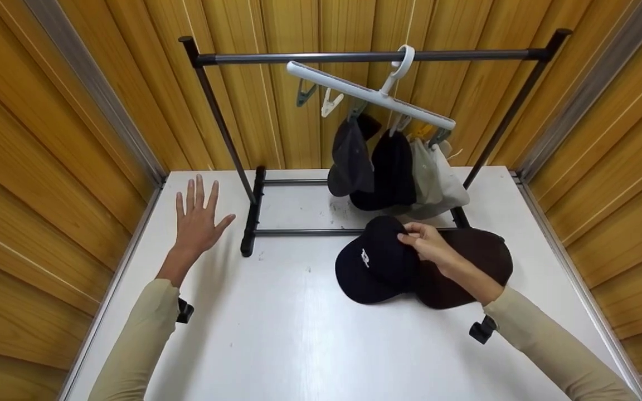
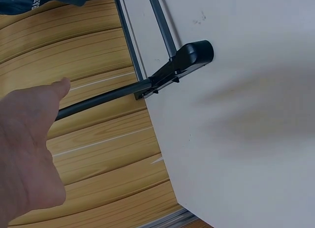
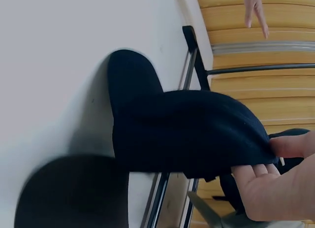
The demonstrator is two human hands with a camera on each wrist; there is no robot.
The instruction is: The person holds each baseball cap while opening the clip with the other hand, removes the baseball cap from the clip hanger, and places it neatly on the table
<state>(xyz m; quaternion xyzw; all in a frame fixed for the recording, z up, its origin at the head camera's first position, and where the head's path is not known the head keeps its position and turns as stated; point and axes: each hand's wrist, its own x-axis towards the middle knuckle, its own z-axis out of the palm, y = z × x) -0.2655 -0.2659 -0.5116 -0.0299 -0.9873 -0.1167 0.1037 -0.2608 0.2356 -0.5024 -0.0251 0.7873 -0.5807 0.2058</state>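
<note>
One rack (image 1: pixel 332 57) stands far; its hanger (image 1: pixel 349 87) slopes down to the right, where caps (image 1: pixel 390 172) hang, so more weight there might tip it. Near right, just left of the brown cap (image 1: pixel 482 267), is the navy cap (image 1: pixel 377 264); my right hand (image 1: pixel 431 245) pinches only its edge, so it could swivel or slip. My left hand (image 1: pixel 195 225), at the left, spreads its fingers, gripping nothing.

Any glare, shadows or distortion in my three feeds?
Head: soft sheen on the white tabletop, diffuse shadow beside the left sleeve; left wrist: wall boards look bowed, likely lens distortion, and soft-edged shadows streak the tabletop; right wrist: the held cap is so dark its fabric detail nearly vanishes.
</note>
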